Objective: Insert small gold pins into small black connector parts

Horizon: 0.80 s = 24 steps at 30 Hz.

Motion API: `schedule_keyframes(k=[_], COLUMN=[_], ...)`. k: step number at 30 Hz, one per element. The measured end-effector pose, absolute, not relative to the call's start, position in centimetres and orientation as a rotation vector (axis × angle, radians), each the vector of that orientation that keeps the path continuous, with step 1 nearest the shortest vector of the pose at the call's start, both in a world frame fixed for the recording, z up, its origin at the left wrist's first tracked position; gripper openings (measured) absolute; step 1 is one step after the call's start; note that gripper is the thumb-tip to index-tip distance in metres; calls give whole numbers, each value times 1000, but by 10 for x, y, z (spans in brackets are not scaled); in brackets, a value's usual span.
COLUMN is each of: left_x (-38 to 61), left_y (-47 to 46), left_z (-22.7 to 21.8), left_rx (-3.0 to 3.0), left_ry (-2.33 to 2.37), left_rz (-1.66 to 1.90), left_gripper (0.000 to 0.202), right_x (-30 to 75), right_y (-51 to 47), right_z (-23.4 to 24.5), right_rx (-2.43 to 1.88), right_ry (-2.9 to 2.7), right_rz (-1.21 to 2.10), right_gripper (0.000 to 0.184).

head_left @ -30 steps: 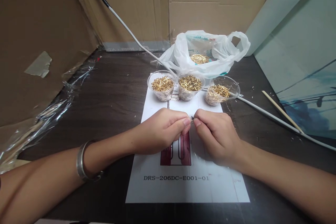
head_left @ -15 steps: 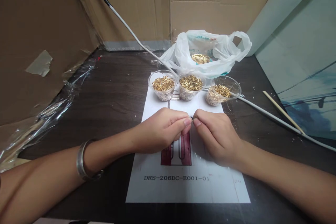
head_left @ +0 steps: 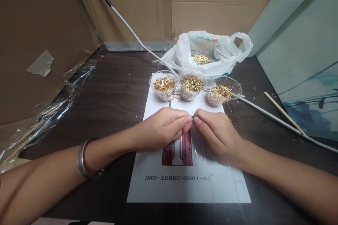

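My left hand and my right hand meet fingertip to fingertip above a printed sheet. Each is closed in a pinch. A tiny dark piece shows between the fingertips; the rest of it is hidden, so its kind cannot be made out. Just beyond the hands stand three clear plastic cups: the left cup and middle cup hold many small gold-coloured metal pins, and the right cup leans and holds fewer. The sheet carries a dark red drawing and the text "DRS-206DC-E001-01".
Behind the cups sits an open white plastic bag with longer gold pins inside. A white cable crosses the dark table behind the cups. A thin wooden stick lies at right. Cardboard walls the back and left.
Both hands stay pinched together over the sheet, with only a very slight shift of the fingertips. The cups and bag have not moved.
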<state>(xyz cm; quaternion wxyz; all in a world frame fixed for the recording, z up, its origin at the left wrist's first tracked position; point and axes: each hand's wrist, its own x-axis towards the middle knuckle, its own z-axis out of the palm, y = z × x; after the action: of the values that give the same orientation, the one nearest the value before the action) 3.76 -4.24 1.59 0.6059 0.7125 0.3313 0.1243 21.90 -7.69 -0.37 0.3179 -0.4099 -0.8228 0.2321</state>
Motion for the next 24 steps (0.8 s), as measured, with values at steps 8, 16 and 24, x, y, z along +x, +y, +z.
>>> schedule_keyframes(k=[8, 16, 24], left_x=[36, 36, 35], left_y=[-44, -42, -44], left_z=[15, 15, 13], left_rx=[1631, 1631, 1636], left_ry=[759, 752, 753], left_rz=[283, 282, 268], left_gripper=[37, 37, 37], right_x=[219, 224, 227], right_y=[-75, -73, -70], right_z=[2, -1, -1], right_rx=[-1045, -1037, -922], right_ry=[-2070, -1979, -1811], right_rz=[894, 1150, 1442], right_gripper=[31, 34, 35])
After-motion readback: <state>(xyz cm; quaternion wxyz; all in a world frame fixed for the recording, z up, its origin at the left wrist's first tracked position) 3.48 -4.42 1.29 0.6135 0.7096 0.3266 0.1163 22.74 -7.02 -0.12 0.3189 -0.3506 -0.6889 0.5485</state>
